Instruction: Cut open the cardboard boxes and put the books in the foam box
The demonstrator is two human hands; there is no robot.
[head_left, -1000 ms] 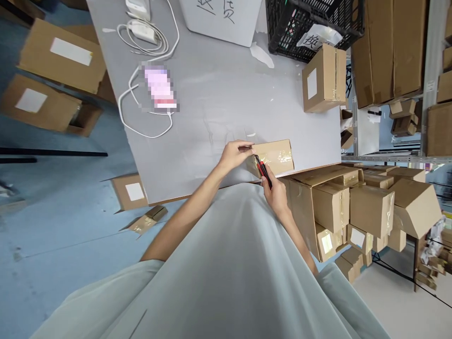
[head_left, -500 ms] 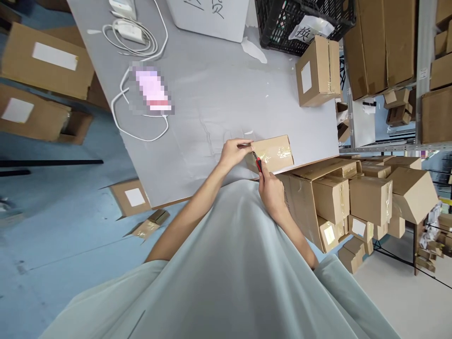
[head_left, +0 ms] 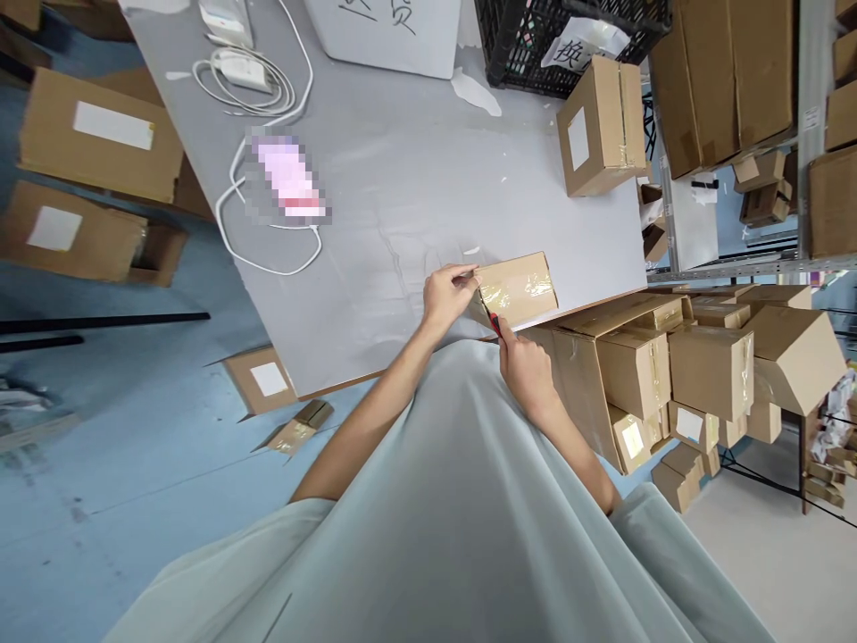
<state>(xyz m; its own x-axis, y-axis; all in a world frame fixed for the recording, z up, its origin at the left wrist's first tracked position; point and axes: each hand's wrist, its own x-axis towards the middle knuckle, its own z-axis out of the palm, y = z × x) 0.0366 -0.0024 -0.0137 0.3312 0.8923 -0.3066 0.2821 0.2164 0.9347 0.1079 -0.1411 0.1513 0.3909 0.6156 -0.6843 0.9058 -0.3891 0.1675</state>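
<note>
A small taped cardboard box lies near the front edge of the grey table. My left hand is at its left end, with thumb and fingertips closed on the upper left corner. In my right hand is a red and black utility knife, its tip at the box's left end along the edge. Shiny clear tape crosses the box's upper face. The exact contact of blade and box is too small to make out.
A phone-like blurred device with a white cable and a coiled charger is at the left. Toward the back stand a black crate and a labelled carton. Several cartons fill a large open box beside the table's front right.
My right hand has drawn the knife a little toward me and right along the box's left end. My left hand stays at the corner. The view has shifted slightly.
</note>
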